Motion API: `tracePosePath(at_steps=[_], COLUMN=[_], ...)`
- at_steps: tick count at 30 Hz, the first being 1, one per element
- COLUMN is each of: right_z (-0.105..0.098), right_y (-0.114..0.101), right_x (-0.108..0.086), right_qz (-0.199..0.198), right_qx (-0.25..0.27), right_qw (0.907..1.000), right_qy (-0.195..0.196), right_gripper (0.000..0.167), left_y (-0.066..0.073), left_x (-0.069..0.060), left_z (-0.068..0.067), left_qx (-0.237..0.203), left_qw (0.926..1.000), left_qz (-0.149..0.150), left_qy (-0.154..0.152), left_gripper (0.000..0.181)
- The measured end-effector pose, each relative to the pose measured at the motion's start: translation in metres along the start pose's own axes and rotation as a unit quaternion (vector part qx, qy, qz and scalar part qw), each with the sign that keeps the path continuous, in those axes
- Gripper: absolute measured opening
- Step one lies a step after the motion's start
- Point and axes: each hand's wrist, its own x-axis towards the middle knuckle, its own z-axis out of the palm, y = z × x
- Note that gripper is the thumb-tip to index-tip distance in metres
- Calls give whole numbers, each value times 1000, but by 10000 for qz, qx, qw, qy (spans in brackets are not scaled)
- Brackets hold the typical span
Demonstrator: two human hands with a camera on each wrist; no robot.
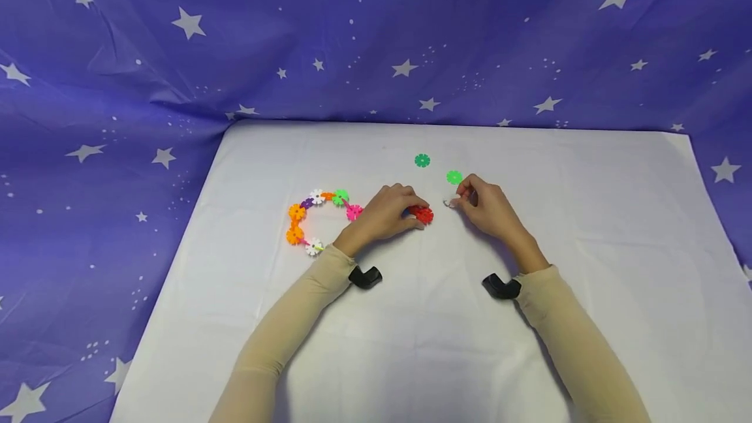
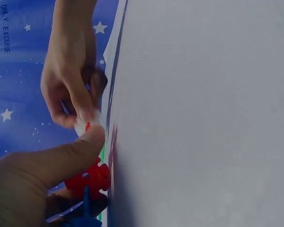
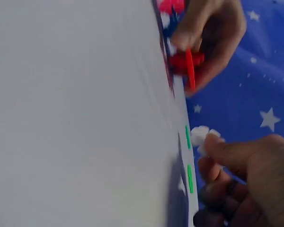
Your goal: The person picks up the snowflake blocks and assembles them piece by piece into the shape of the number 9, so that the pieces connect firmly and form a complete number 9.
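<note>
My left hand point(image 1: 388, 213) pinches red notched snowflake discs point(image 1: 424, 215) between thumb and fingers. In the right wrist view one red disc point(image 3: 191, 71) stands edge-on against another. A blue disc point(image 2: 86, 220) joins the red ones in the left wrist view. My right hand point(image 1: 492, 211) pinches a loose white disc point(image 1: 449, 203) by its edge, a short way right of the red discs in the head view. A curved chain of orange, purple, white, green and pink discs point(image 1: 295, 235) lies left of my left hand, which hides part of it.
A dark green disc point(image 1: 422, 160) and a light green disc point(image 1: 454, 177) lie flat beyond my hands. The white-covered table point(image 1: 617, 214) extends to both sides. A purple star-patterned cloth point(image 1: 364, 38) hangs behind it.
</note>
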Motion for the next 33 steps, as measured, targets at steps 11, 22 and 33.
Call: tracePosePath(at_steps=[11, 22, 33], right_z=[13, 18, 24], right_y=[-19, -19, -20], right_x=[-24, -30, -30], right_qz=[-211, -127, -187], right_qx=[780, 479, 564], right_qw=[9967, 9987, 9977], right_qy=[2, 79, 337], right_gripper=[18, 17, 17], left_y=[-7, -2, -4], left_x=[-4, -2, -1], left_z=[-8, -1, 0], left_qx=[-517, -1200, -1369], left_qw=[9986, 9925, 9905], left_qz=[38, 184, 148], left_qy=[-45, -111, -47], left_gripper=[41, 41, 40])
